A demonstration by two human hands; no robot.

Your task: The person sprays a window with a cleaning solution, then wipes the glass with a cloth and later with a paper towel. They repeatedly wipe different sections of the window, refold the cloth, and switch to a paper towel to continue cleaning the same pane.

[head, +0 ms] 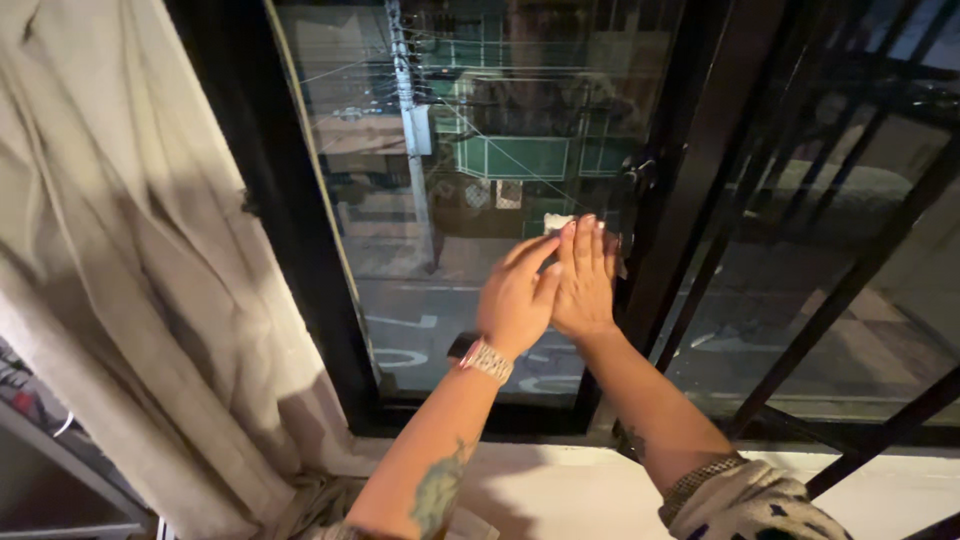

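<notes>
A white window sill (pixel 570 490) runs along the bottom of the black-framed sliding window (pixel 300 250) — it is the only bearing surface here. Its painted top is plain and lit unevenly, with shadow falling across the middle. At its left end the bunched hem of a beige curtain (pixel 120 280) lies directly on it, gathered in loose folds by the corner (pixel 310 495). The black lower rail of the window frame (pixel 470 418) sits along the sill's back edge — touching it across the whole width.
</notes>
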